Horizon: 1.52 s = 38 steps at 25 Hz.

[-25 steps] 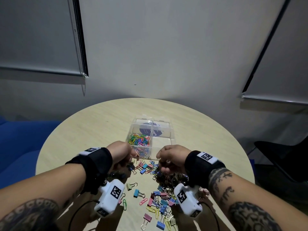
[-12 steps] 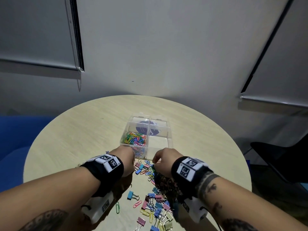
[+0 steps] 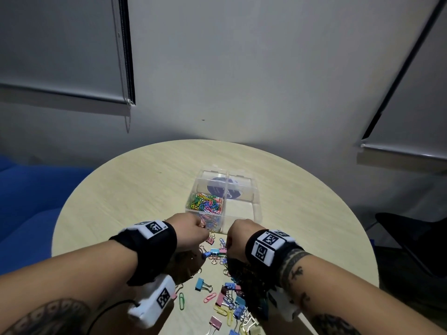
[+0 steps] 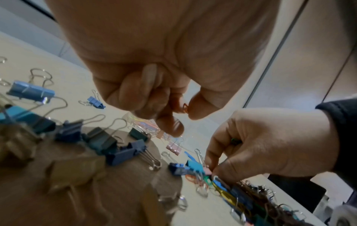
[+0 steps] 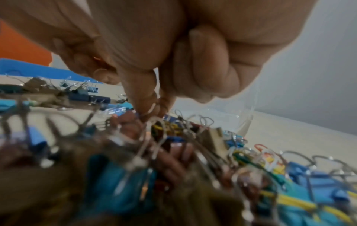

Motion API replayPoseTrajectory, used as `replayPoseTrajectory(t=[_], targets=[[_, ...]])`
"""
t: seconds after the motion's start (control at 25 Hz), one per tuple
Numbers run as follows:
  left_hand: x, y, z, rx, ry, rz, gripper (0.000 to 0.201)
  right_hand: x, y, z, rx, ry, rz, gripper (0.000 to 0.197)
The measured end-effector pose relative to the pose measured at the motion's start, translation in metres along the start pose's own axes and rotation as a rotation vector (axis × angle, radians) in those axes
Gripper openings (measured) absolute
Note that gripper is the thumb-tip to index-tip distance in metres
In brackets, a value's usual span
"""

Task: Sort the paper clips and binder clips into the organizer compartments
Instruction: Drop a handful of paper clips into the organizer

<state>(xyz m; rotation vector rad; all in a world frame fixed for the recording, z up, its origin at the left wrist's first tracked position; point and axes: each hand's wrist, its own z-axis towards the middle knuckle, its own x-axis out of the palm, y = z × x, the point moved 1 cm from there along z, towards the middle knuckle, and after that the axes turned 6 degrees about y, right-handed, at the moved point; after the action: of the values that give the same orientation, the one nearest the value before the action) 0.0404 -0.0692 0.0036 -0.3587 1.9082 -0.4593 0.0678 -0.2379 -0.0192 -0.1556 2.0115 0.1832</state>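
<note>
A clear organizer (image 3: 254, 189) stands mid-table; its near left compartment holds several coloured paper clips (image 3: 206, 205). Mixed binder clips and paper clips (image 3: 227, 301) lie in a pile in front of it. My left hand (image 3: 193, 229) hovers at the organizer's near wall and pinches an orange paper clip (image 4: 184, 107) between thumb and fingers (image 4: 199, 110). My right hand (image 3: 235, 238) reaches down into the pile, its fingertips (image 5: 142, 105) pinching a thin silver wire clip (image 5: 149, 110). Whether that is a paper clip or a binder clip handle is unclear. Something green (image 4: 234, 139) shows inside its curled fingers.
The round wooden table (image 3: 125, 201) has bare room left of and behind the organizer. A blue seat (image 3: 29, 201) stands at the left, a dark chair (image 3: 411, 238) at the right. Larger blue binder clips (image 4: 123, 154) lie under my left wrist.
Both hands have moved forward to the organizer's near wall and turned knuckles up. The right hand has dipped its fingers into the pile.
</note>
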Motion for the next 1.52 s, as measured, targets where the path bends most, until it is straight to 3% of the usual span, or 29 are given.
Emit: replayPoseTrajectory(t=[0.2, 0.32, 0.52, 0.68, 0.8, 1.0, 1.2, 1.36, 1.52], targets=[[0.004, -0.007, -0.008, 0.081, 0.028, -0.32, 0.022, -0.005, -0.004, -0.014, -0.081, 0.022, 0.086, 0.019], [0.007, -0.012, -0.009, 0.068, 0.114, -0.419, 0.025, -0.019, -0.009, -0.027, -0.086, -0.013, 0.135, 0.016], [0.012, -0.017, -0.008, 0.076, 0.169, -0.289, 0.025, -0.007, 0.004, -0.036, -0.076, 0.012, -0.047, 0.036], [0.014, -0.011, -0.006, 0.068, 0.151, -0.259, 0.029, -0.002, 0.017, -0.034, -0.056, 0.003, -0.032, 0.026], [0.012, -0.003, -0.004, 0.046, 0.155, -0.318, 0.022, -0.013, 0.016, -0.04, -0.056, 0.023, 0.174, 0.014], [0.012, -0.012, -0.005, 0.105, 0.13, -0.267, 0.029, -0.03, -0.006, -0.054, -0.014, 0.055, 0.585, 0.027], [0.02, -0.027, -0.001, 0.141, 0.136, 0.026, 0.009, -0.026, -0.027, -0.069, 0.108, 0.029, 1.25, 0.024], [0.029, -0.032, -0.001, 0.186, 0.152, 0.354, 0.027, -0.026, -0.039, -0.079, 0.09, 0.076, 1.52, 0.016], [0.029, -0.033, 0.001, 0.187, 0.115, 0.427, 0.018, -0.026, -0.047, -0.086, 0.009, 0.133, 1.711, 0.013]])
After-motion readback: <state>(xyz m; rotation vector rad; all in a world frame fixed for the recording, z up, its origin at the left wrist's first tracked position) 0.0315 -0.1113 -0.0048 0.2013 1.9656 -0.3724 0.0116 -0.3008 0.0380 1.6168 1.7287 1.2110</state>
